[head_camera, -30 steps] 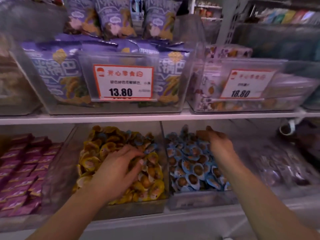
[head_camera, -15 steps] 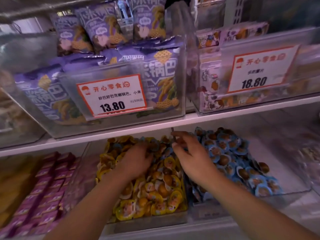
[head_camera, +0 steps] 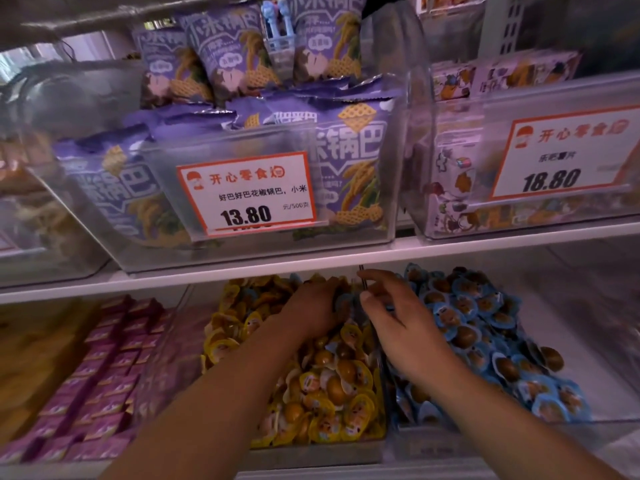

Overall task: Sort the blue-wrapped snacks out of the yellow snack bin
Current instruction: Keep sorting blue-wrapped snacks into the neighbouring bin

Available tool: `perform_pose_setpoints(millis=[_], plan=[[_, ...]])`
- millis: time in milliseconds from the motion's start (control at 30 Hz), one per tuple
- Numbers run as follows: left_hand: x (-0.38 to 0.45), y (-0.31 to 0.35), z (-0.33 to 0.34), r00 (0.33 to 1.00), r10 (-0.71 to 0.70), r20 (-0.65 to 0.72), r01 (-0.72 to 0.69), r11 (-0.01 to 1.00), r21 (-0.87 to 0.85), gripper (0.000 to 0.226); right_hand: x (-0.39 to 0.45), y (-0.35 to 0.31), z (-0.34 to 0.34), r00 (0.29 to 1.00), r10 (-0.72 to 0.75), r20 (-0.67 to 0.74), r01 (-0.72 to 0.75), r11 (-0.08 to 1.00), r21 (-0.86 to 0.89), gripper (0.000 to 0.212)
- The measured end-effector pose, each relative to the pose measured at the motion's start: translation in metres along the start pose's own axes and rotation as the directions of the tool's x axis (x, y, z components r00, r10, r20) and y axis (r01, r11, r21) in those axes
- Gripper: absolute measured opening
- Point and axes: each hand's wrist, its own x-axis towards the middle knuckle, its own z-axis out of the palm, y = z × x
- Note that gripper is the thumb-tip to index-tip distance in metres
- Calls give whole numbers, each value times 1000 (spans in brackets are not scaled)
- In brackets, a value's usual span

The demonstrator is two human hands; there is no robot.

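Observation:
A clear bin of yellow-wrapped snacks [head_camera: 311,386] sits on the lower shelf, with a clear bin of blue-wrapped snacks [head_camera: 485,341] right beside it. My left hand [head_camera: 313,308] reaches deep into the back of the yellow bin, its fingers curled round a blue-wrapped snack [head_camera: 343,301] near the divider. My right hand [head_camera: 398,317] hovers over the divider between the two bins, fingers loosely bent, its fingertips close to the same blue snack. Whether the right fingers touch it is unclear.
A bin of small purple packets [head_camera: 104,375] lies to the left. The white shelf edge [head_camera: 450,249] runs just above my hands. Above it stand bins of purple bags [head_camera: 242,161] with a 13.80 price tag [head_camera: 246,194] and an 18.80 tag [head_camera: 561,157].
The left hand has pushed further back in the yellow bin. The right hand crossed from the blue bin to the divider. The view tilted and moved closer.

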Motion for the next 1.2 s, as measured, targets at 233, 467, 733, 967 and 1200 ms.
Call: perform_pose_setpoints(millis=[233, 467, 733, 967, 1200], plan=[[6, 10, -20, 981, -54, 187, 139, 869, -476, 60, 0, -3, 2, 999, -13, -37, 13, 1000, 13, 24], [-4, -8, -19, 980, -192, -54, 118, 776, -620, 31, -1, -3, 0, 1000, -10, -11, 10, 1000, 6, 23], [-21, -25, -42, 979, -155, 132, 193, 911, -365, 17, -2, -3, 0, 999, -11, -30, 11, 1000, 1, 23], [-27, -14, -34, 999, -24, 25, 28, 981, -193, 57, 0, -2, 1, 999, -20, -27, 20, 1000, -16, 23], [-7, 7, -16, 982, 135, 133, -121, 987, -105, 55, 1, 1, 2, 999, -25, -35, 24, 1000, -13, 24]])
